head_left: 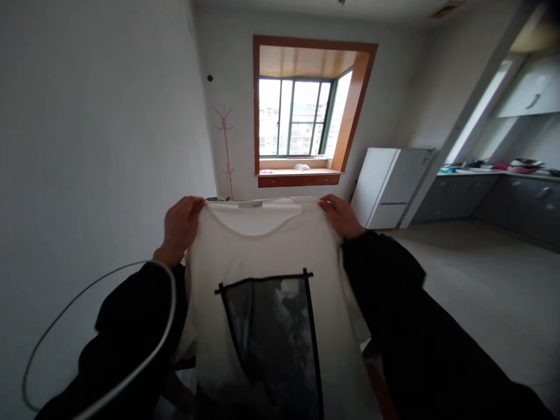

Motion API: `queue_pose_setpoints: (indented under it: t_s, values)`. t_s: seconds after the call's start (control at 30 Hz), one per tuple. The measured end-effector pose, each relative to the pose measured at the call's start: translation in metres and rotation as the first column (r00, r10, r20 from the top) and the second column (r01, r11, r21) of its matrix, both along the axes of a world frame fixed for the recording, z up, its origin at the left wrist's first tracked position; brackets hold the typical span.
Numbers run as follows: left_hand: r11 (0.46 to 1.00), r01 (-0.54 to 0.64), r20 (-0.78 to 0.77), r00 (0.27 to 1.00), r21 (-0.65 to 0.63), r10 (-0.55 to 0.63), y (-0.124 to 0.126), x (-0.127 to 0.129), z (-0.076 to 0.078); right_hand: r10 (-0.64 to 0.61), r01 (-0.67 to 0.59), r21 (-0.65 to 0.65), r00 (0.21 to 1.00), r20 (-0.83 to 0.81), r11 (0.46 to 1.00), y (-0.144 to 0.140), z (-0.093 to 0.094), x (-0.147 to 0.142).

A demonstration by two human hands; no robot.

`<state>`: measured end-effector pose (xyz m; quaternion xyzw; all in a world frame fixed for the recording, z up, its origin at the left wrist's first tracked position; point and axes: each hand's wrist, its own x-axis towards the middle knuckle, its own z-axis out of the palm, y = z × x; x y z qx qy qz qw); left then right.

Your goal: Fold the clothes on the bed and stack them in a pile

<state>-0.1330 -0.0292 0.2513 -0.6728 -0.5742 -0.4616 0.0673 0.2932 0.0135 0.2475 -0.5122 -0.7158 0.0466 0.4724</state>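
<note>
A white T-shirt [266,251] with a dark framed picture printed on its front hangs spread out before me. My left hand [180,226] is closed on its left shoulder, and my right hand [342,216] pinches the other shoulder. Between them the wide neckline faces up, with a small label inside the back collar. The lower part of the shirt runs out of view at the bottom. Black sleeves cover both my arms. A thin grey cable [172,291] loops across my left forearm.
A white wall [105,116] stands close on the left. Beyond the shirt are a pink coat rack [226,143], a wood-framed bay window [300,178] and a white fridge [380,175]. Grey kitchen cabinets [464,195] line the right, past pale floor [490,280].
</note>
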Motion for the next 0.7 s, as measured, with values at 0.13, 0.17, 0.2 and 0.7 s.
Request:
queue_pose_setpoints:
  t_s: [0.13, 0.17, 0.2, 0.7]
  values:
    - [0.945, 0.010, -0.093, 0.995, -0.328, -0.043, 0.065, 0.007, -0.055, -0.117, 0.254, -0.326, 0.915, 0.386, 0.910, 0.072, -0.058, -0.024]
    - [0.922, 0.009, -0.092, 0.995, -0.387, -0.049, 0.071, 0.007, -0.078, -0.106, 0.274, -0.370, 0.904, 0.415, 0.888, 0.077, -0.077, -0.029]
    - [0.897, -0.005, -0.089, 0.995, -0.441, -0.039, 0.074, 0.007, -0.101, -0.095, 0.290, -0.406, 0.895, 0.436, 0.867, 0.079, -0.097, -0.033]
    - [0.782, 0.003, 0.009, 1.000, -0.623, 0.003, 0.128, -0.017, -0.215, 0.023, 0.254, -0.560, 0.898, 0.439, 0.789, 0.140, -0.209, -0.026]
